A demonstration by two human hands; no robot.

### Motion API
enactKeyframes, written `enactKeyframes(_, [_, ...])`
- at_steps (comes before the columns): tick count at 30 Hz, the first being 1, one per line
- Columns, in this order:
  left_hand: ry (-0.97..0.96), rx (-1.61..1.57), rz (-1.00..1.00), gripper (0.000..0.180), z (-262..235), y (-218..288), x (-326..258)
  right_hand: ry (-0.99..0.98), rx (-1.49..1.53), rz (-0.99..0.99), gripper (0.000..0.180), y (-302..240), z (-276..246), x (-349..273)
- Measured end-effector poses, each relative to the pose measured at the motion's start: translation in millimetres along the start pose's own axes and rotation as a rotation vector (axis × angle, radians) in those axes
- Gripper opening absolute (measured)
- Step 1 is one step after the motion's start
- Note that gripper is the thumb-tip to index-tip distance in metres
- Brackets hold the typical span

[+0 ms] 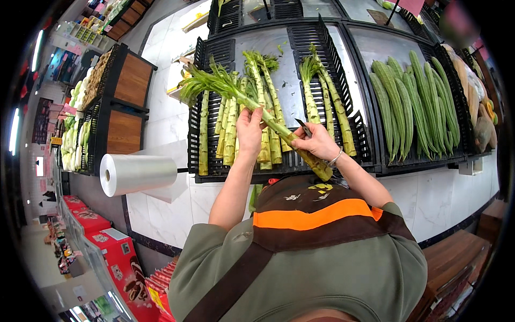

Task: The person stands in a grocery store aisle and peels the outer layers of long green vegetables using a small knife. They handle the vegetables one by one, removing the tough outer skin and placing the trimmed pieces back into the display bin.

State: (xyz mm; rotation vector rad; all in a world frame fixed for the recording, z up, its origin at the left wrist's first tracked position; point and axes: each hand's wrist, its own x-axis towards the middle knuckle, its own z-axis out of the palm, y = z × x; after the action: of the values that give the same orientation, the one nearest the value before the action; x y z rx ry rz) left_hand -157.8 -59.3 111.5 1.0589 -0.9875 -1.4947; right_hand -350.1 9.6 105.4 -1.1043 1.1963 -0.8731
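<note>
A long celtuce stalk (pixel 277 126) slants in front of me, leafy top at upper left and thick cut end by my apron. My left hand (pixel 250 131) is closed around its middle, thumb on top. In the fingers of my right hand (pixel 317 143) is a small dark knife (pixel 304 128), its blade pointing up and away. That same hand also touches the stalk's lower part; its lower fingers are partly hidden. Just beyond, more celtuce stalks (pixel 230 131) lie side by side in a black crate, and several others (pixel 336 107) lie in the crate section to the right.
Black slatted crates (pixel 360 134) border the display. Ridged green gourds (pixel 418 107) fill a section at right. A plastic bag roll (pixel 137 174) sticks out at left, near a wooden produce stand (pixel 126 131). Leaf scraps lie on the metal tray (pixel 281 80). Red freezers (pixel 115 257) stand at lower left.
</note>
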Motion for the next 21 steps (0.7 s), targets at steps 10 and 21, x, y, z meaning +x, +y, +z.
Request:
enactKeyframes(10, [0.054, -0.004, 0.026, 0.020, 0.7, 4.3, -6.6, -0.001, -0.087, -0.005, 0.034, 1.7, -3.4, -0.1])
enactKeyframes(21, [0.196, -0.293, -0.061, 0.026, -27.6, 16.8, 4.8, -0.008, -0.349, -0.072, 0.049, 3.4, 7.1, -5.5])
